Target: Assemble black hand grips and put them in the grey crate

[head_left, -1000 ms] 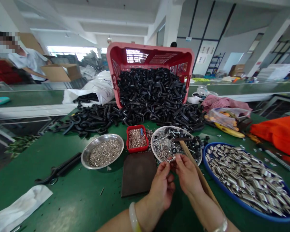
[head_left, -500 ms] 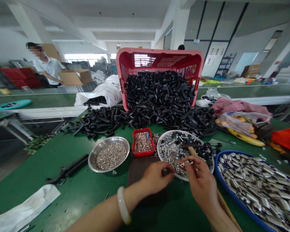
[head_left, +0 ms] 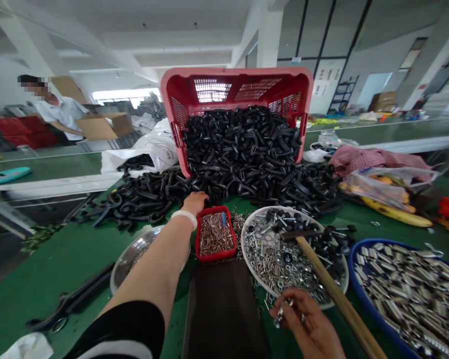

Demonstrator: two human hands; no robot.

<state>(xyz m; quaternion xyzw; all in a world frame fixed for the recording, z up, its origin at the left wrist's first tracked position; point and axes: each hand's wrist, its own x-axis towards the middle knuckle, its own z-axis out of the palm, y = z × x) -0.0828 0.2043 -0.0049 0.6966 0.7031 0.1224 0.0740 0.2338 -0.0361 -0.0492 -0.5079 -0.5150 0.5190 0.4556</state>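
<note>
My left hand [head_left: 195,201] reaches across to the near edge of a heap of black plastic parts [head_left: 243,149]. Its fingers are curled against one black plastic part there; the grip is partly hidden. Low on the right, my right hand [head_left: 309,321] is closed around several small shiny metal fasteners, some showing between thumb and fingers. It is just in front of a white round tray [head_left: 246,249] of screws, washers and black-headed bolts. A hammer [head_left: 333,284] lies across that tray, handle toward me. Below the red box of pins [head_left: 216,257] is a dark flat plate [head_left: 222,309].
A red crate [head_left: 235,75] lies tipped behind the heap. A metal bowl [head_left: 119,264] is partly covered by my left forearm. At right are a blue tray [head_left: 362,294] of metal sleeves and bananas [head_left: 396,212]. A co-worker [head_left: 62,112] stands far left beside a carton [head_left: 105,127].
My left hand has moved from beside my right hand, forward and left to the black heap. My right hand has drawn back toward me, off the white tray. The view has shifted slightly.
</note>
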